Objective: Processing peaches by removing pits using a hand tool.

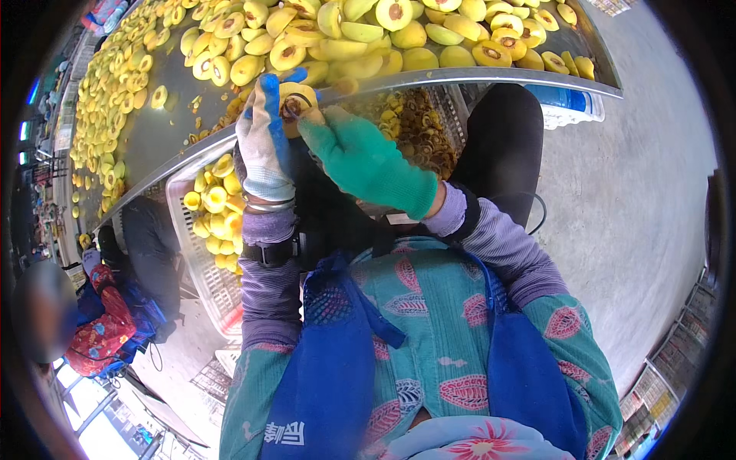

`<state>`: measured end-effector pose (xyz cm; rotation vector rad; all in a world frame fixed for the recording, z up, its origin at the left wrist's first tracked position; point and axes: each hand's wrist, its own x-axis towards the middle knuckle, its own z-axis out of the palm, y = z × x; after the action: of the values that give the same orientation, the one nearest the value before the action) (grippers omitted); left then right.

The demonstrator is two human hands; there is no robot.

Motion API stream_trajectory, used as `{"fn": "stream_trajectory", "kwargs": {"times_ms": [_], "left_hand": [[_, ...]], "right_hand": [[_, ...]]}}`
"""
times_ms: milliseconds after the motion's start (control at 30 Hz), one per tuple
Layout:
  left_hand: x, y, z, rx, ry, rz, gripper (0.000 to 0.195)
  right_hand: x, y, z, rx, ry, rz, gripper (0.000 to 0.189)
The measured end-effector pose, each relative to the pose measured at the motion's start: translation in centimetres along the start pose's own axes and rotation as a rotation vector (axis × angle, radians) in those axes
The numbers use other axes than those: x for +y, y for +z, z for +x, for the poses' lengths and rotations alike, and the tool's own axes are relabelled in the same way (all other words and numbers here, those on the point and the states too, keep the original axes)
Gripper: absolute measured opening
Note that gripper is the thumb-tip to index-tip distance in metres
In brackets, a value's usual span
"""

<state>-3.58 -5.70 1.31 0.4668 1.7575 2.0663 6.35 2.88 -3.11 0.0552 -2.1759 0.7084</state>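
Note:
My left hand (pixel 266 138), in a white glove with blue coating, holds a halved yellow fruit (pixel 296 103) at the near edge of the metal table (pixel 172 106). The cut face with its brown center points toward me. My right hand (pixel 365 152), in a green knit glove, grips a small thin tool at that center; a dark curved loop, perhaps its blade, shows on the fruit. The rest of the tool is hidden by the fingers. Many halved yellow fruits (pixel 394 14) lie heaped on the table just beyond both hands.
A pale plastic crate (pixel 190 253) of pitted fruit halves stands at my left, below the table. Brown pits and scraps (pixel 422 135) lie in a container under the table edge, between my knees. A co-worker (pixel 109 322) in a red patterned top sits farther left.

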Motion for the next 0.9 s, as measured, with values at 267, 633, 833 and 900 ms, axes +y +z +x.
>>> {"fn": "stream_trajectory", "kwargs": {"times_ms": [267,633,833,900], "left_hand": [[-1.3,0.1,0.4,-0.073,0.067,-0.136,0.032],[-0.5,1.4,0.4,-0.001,-0.202,0.047,0.037],[-3.0,0.9,1.3,-0.257,-0.063,0.01,0.049],[-2.1,0.8,1.1,-0.288,-0.298,0.017,0.052]], "right_hand": [[-2.6,-0.9,0.9,-0.314,0.849,0.742,0.022],[-3.2,-4.5,2.2,-0.292,1.529,1.96,0.037],[-3.2,-4.3,1.8,-0.282,1.472,2.179,0.035],[-2.7,-4.4,1.7,-0.304,1.424,2.279,0.036]]}}
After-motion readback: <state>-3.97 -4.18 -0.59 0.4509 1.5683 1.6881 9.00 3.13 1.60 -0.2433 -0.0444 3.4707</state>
